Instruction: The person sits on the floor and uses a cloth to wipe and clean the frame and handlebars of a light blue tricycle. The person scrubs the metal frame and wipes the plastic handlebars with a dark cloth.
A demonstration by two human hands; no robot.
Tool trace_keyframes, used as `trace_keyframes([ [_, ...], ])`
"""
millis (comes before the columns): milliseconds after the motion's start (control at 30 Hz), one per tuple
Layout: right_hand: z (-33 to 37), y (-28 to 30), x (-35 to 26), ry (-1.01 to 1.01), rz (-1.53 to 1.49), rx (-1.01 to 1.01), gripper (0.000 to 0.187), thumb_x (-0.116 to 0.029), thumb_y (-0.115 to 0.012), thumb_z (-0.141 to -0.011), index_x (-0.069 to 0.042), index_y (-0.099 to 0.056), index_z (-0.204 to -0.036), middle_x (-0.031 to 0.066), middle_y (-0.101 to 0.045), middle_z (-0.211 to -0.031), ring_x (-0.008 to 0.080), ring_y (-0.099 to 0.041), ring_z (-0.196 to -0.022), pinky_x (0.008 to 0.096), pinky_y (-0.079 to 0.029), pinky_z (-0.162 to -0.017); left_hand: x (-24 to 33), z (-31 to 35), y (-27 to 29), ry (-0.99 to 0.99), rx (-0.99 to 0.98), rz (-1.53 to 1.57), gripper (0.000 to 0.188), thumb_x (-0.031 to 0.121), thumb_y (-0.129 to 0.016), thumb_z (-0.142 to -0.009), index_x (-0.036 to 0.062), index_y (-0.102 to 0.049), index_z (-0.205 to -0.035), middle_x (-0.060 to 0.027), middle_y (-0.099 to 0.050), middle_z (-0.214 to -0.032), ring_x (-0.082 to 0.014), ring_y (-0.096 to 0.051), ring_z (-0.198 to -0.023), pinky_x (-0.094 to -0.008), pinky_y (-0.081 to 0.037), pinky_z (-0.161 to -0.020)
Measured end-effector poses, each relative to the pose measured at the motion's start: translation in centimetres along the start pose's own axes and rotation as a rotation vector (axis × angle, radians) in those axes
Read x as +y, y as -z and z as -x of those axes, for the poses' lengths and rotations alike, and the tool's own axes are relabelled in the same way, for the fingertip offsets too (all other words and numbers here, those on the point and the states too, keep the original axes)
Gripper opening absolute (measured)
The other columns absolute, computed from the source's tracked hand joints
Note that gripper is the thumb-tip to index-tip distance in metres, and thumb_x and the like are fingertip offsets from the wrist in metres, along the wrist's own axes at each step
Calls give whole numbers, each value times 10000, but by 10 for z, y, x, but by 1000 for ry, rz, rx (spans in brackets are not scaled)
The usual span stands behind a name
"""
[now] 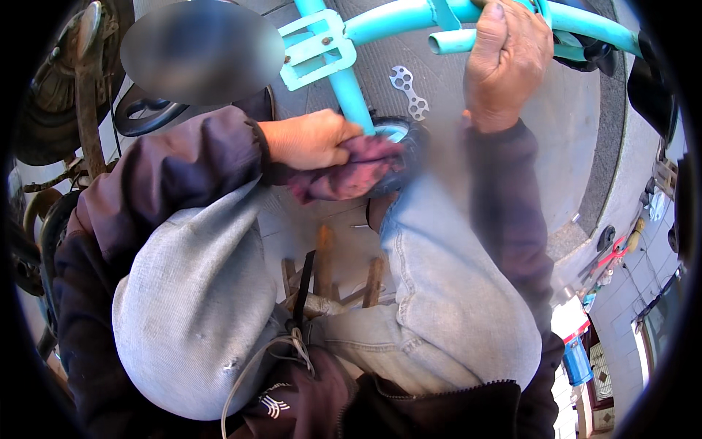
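Observation:
A turquoise tubular frame [402, 22], seemingly of a small cycle, crosses the top of the head view. Around its upper tube, beside a short open-ended stub, my right hand [508, 69] is closed. My left hand [311, 140] grips a crumpled dark red rag [351, 172] near the bottom of the slanting tube. The rag lies against a small black-tyred wheel [413, 143] and hides part of it. A flat turquoise bracket [318, 50] with slots sits higher on that tube.
A silver multi-hole wrench [409, 94] lies on the grey floor beyond the wheel. Wooden stool legs [324, 256] show between my knees. Dark machine parts [88, 80] stand at the left. A blue cylinder [577, 360] and red-handled tools [610, 254] are at the right.

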State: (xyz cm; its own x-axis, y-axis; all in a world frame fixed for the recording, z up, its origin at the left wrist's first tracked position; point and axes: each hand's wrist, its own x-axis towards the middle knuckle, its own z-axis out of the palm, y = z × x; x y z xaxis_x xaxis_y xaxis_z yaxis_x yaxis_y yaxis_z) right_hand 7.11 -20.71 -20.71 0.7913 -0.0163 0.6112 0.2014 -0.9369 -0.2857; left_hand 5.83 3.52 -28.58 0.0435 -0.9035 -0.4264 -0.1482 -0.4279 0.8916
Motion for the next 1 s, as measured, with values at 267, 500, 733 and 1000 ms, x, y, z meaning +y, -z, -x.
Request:
trace_keyframes([
  [267,3,1,2,-2,3,-26,252,-159,-481,-953,-14,-685,-931,128,-677,-971,300,-589,-982,429,-385,-972,-31,6,-14,65,61,-56,288,23,-574,-806,-12,-603,-1091,-232,-661,-889,-391,-655,-902,-455,-502,-826],
  [500,8,-3,31,-1,39,56,264,-216,-504,-957,-73,-725,-948,37,-715,-991,235,-613,-1005,400,-381,-1002,34,28,31,30,61,549,396,-13,-558,-778,-11,-600,-1172,-149,-673,-942,-194,-655,-885,-335,-522,-827],
  [733,10,9,34,-88,82,22,257,-187,-488,-958,-59,-711,-954,51,-703,-1007,253,-596,-1021,422,-374,-1003,70,31,57,-289,1055,-443,474,-15,-663,-716,39,-580,-1180,-159,-641,-1059,-374,-625,-967,-420,-533,-840],
  [1000,11,10,31,-108,91,8,267,-196,-472,-970,-70,-707,-949,48,-698,-1028,245,-592,-1040,448,-346,-1041,34,-17,51,-52,892,-871,581,83,-687,-732,33,-526,-1288,-173,-513,-1320,-349,-444,-1319,-481,-391,-1065],
])
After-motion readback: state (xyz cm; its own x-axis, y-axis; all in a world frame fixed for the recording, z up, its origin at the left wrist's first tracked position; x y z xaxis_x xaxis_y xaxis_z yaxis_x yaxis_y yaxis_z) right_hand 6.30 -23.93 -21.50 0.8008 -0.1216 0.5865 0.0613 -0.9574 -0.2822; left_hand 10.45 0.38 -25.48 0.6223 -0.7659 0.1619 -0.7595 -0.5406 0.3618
